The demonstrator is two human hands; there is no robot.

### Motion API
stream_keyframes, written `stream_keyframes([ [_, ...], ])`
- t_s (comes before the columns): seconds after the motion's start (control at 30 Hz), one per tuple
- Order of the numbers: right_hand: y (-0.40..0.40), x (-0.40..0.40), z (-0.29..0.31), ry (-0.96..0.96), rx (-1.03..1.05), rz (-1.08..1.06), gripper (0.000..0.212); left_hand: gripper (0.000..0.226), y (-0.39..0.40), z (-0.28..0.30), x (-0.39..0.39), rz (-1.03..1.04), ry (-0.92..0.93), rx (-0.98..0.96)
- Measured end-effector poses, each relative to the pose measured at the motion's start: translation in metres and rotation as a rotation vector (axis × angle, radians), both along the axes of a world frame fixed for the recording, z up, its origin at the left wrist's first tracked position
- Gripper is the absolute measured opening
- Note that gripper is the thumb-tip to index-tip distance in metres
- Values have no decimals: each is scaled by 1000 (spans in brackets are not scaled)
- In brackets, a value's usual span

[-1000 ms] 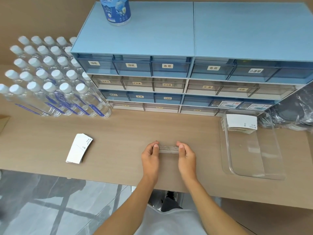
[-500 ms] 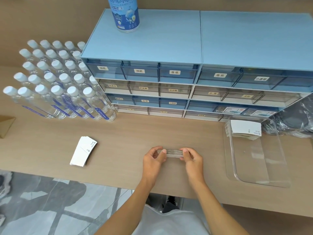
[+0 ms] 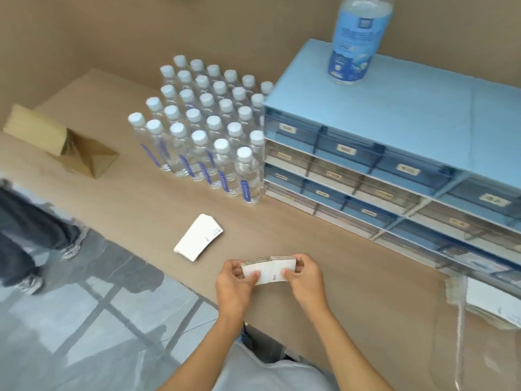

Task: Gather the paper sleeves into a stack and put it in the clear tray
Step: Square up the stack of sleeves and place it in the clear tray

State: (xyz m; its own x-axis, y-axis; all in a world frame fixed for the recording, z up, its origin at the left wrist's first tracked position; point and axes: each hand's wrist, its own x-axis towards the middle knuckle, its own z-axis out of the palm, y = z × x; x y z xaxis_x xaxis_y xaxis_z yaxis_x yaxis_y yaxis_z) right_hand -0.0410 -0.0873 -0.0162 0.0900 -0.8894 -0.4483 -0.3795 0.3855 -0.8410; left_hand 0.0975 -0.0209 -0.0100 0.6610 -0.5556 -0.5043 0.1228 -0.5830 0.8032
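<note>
A stack of white paper sleeves (image 3: 269, 270) is held upright between my left hand (image 3: 235, 285) and my right hand (image 3: 306, 277), just above the table's front edge. Both hands pinch its ends, thumbs on the front face. A second stack of sleeves (image 3: 198, 237) lies flat on the wooden table (image 3: 135, 204), up and to the left of my hands. The clear tray (image 3: 459, 320) sits at the far right edge of view, partly cut off, with more sleeves (image 3: 492, 301) lying in its far end.
A blue drawer cabinet (image 3: 394, 153) stands at the back right with a large bottle (image 3: 356, 38) on top. Several capped water bottles (image 3: 208, 131) stand left of it. A brown paper bag (image 3: 60, 142) lies at the far left. A person's legs (image 3: 31, 238) stand on the floor beyond the table's edge.
The view has swung left, so the tray slid to the right edge and the bag and a person's legs came into sight. My hands have tilted the stack so its white face shows.
</note>
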Motion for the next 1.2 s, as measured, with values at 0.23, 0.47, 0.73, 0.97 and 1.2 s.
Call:
stream_keyframes([
  [0.23,-14,90,0,127,5,335,25,26,23,-7,65,318,52,95],
  [0.47,-34,180,8,299,-68,591,38,36,22,-9,119,498,115,141],
  [0.73,-61,235,7,519,-146,756,54,33,5,-16,161,496,118,192],
  [0.97,-75,247,1,566,-94,781,53,33,-7,-16,170,441,85,275],
  [1.2,-76,249,-3,504,13,708,67,35,-17,-9,176,436,131,322],
])
